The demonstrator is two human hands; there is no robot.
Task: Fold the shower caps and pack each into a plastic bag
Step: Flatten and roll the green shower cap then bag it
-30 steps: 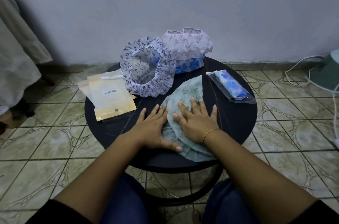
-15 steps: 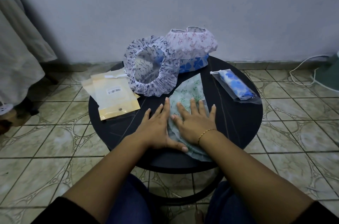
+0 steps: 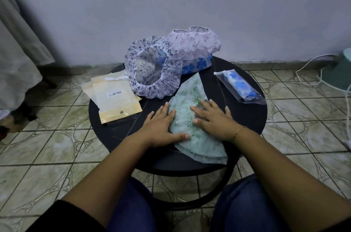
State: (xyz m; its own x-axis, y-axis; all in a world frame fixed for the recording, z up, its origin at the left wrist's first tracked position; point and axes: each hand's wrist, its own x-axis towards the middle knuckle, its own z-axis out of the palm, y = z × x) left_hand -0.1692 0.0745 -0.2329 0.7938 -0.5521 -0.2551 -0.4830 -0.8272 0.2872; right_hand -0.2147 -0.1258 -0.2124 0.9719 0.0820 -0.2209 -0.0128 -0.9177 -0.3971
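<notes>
Your hands have drawn apart on the green shower cap (image 3: 191, 117): a second ago their fingers nearly met at its middle, and now pale cloth shows between them. Your left hand (image 3: 161, 127) sits at its left edge, thumb across the near part; your right hand (image 3: 214, 119) presses farther right.

Black sleeves (image 3: 62, 216) are pushed up past both bare forearms. A thin gold bracelet (image 3: 239, 130) circles the right wrist. Dark blue trousers (image 3: 133, 211) cover the knees.
</notes>
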